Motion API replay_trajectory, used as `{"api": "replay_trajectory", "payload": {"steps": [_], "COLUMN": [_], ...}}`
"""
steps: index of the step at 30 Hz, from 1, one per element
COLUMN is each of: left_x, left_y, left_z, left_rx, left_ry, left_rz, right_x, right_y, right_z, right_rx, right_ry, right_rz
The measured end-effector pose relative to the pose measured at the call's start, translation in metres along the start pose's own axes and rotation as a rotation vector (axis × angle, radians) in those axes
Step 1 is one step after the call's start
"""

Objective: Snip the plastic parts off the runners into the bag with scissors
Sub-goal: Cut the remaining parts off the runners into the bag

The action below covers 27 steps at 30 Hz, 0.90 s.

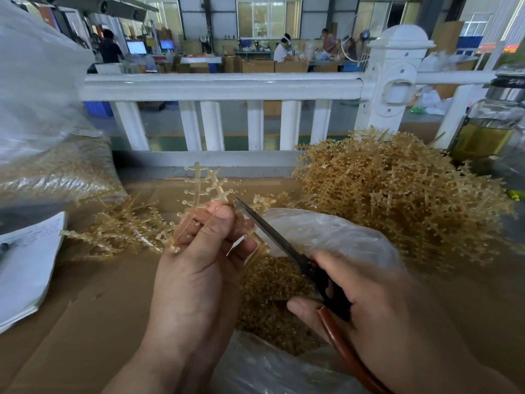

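Left grip (199, 251) pinched runner (205, 185), right grip (369, 294) clasped scissors (279, 244). Bag (326, 231) part-filled; big uncut pile (397, 194) waited at desk's (93, 314) right edge.

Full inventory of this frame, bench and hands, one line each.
runner: 1, translucent amber, centre, held up
scissors: 1, dark blades, brown handle, centre right, tip at runner
open bag: 1, clear plastic, centre foreground
snipped parts: many, amber, inside open bag
runner pile: 1 large, amber, right of open bag
smaller runner pile: 1, amber, left of centre
filled bag: 1, clear with tan contents, far left
paper stack: 1, white, left edge
glass jar: 1, yellowish liquid, far right
railing: 1, white, behind bench
cardboard: brown, covers bench
left hand: 1, grips runner
right hand: 1, grips scissors
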<state>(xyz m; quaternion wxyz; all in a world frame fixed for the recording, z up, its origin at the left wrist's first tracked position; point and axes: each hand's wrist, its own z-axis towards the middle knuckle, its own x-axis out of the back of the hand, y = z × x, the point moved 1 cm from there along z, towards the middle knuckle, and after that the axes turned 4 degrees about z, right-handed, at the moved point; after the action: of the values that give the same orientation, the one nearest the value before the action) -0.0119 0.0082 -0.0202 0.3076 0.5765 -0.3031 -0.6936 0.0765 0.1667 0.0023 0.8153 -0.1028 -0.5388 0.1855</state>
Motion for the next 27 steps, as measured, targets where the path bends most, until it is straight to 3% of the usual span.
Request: {"api": "replay_trajectory", "payload": {"steps": [20, 24, 27], "left_x": [0.005, 0.012, 0.014], "left_y": [-0.002, -0.003, -0.003], "left_z": [0.003, 0.005, 0.005], "left_rx": [0.027, -0.003, 0.023], "left_ry": [-0.026, -0.125, -0.148], "left_rz": [-0.034, 0.144, 0.148], "right_x": [0.002, 0.002, 0.001], "right_y": [-0.002, 0.0, 0.0], "right_z": [-0.001, -0.001, -0.001], "right_rx": [0.042, 0.039, 0.044], "right_ry": [-0.013, -0.025, -0.021], "right_rz": [-0.034, -0.032, -0.009]}}
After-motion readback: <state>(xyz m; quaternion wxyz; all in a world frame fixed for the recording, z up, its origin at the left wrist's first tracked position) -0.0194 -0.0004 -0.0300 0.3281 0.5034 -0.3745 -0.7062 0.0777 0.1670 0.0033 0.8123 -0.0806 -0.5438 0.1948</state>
